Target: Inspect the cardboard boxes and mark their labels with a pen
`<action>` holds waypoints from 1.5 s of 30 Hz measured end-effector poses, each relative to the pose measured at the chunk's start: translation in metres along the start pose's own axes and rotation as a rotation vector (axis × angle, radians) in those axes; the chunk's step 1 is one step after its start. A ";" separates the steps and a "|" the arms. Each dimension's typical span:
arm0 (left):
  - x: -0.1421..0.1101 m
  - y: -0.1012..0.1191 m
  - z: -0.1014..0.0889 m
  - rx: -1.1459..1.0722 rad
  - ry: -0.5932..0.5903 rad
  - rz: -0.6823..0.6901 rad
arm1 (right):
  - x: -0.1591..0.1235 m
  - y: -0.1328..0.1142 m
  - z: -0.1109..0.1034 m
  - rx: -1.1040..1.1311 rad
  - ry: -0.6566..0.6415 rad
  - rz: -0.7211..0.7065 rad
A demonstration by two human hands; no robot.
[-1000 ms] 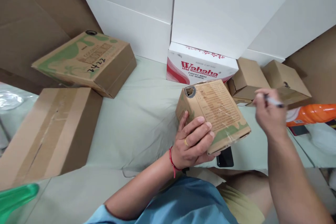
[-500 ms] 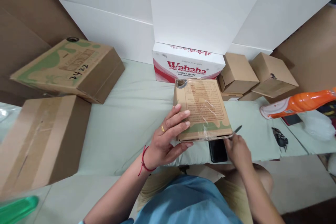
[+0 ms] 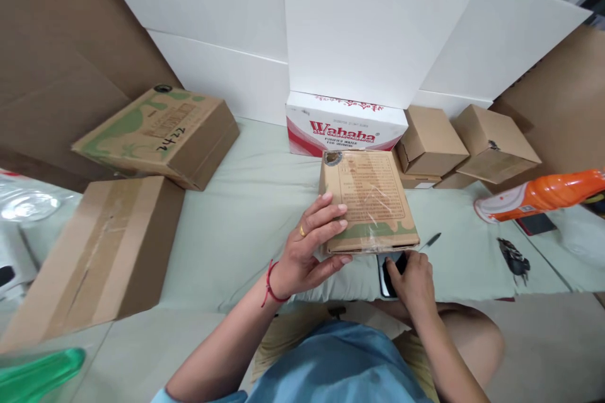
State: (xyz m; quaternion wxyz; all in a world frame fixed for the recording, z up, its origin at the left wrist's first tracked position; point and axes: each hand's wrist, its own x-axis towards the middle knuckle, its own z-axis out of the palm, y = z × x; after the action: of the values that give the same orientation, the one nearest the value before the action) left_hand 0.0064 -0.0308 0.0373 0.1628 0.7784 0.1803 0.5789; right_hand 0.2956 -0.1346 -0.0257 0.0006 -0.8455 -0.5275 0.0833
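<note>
Several cartons, pale green cloth, white panels behind

Right hand partly hides the phone.

Light: diffuse, moderately bright, strongest on the white panels beyond both hands. Shading: soft; right face of the taped carton, left of the left hand, darker. Glare: streaks on the orange bottle, right of the right hand. Faults: wide-angle stretching outward; green object, far left of both hands, blurred.
</note>
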 end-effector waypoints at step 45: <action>-0.008 0.000 0.014 -0.009 0.069 -0.002 | -0.034 -0.015 0.013 0.016 0.010 0.105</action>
State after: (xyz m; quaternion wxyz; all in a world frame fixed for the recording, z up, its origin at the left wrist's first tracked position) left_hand 0.0178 -0.0348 0.0265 0.1604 0.7569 0.1843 0.6061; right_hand 0.2659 -0.1593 -0.0327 0.0055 -0.8723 -0.4817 0.0832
